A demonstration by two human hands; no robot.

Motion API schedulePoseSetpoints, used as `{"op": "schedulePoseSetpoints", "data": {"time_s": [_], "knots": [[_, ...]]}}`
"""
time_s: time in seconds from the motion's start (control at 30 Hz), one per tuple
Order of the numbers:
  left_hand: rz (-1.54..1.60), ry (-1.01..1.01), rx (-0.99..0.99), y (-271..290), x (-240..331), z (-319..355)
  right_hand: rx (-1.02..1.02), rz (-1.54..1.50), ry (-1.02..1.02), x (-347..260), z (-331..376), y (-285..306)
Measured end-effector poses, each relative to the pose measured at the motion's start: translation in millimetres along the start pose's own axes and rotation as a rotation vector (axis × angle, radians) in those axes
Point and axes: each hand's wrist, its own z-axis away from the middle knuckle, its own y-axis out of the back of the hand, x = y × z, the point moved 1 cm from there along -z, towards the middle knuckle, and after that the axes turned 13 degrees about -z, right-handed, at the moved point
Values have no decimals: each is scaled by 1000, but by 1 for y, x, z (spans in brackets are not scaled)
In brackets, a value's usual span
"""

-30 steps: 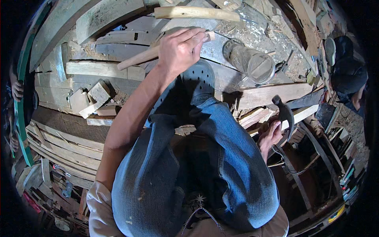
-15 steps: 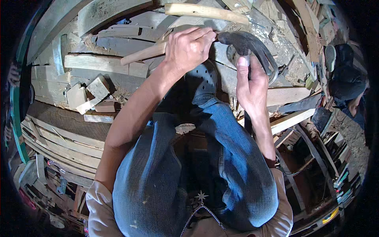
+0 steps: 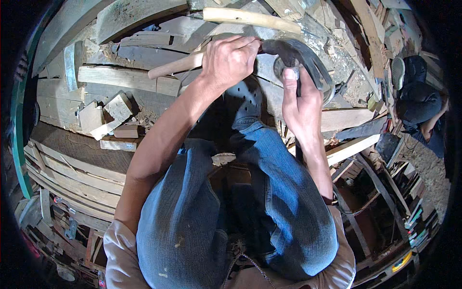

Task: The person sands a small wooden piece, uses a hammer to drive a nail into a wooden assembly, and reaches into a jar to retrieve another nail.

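My left hand (image 3: 230, 60) is wrapped round a pale wooden stick (image 3: 175, 66) that slants out past its wrist side. Beyond the fingers, the stick's other end is mostly hidden. A black claw hammer (image 3: 308, 62) is gripped close under its head by my right hand (image 3: 304, 103), the thumb lying along the neck. The hammer's striking end sits right by the left fingers; whether it touches the stick I cannot tell. Its dark handle (image 3: 299, 150) runs down beside my right forearm. Behind the right hand shows part of a round, shiny rim (image 3: 329, 94).
Old planks (image 3: 149, 57) cover the ground ahead. A loose pale wooden piece (image 3: 250, 18) lies at the far side, and small wood blocks (image 3: 118, 110) are heaped to the left. My shoe (image 3: 248, 98) stands below the hands. Another person (image 3: 417, 98) sits at the far right.
My right hand has brought the hammer slightly left and tilted its head a little. The left hand keeps its grip on the stick, almost in the same place.
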Motion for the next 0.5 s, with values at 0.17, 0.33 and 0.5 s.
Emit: {"op": "schedulePoseSetpoints", "data": {"time_s": [0.17,0.33,0.5], "knots": [[4,-21,7,-1,6,-3,131,-146,182,0,1,1],[8,-24,23,-3,1,0,181,-198,241,5,4,-2],[17,8,31,-4,8,5,18,-42,40,-1,5,2]]}}
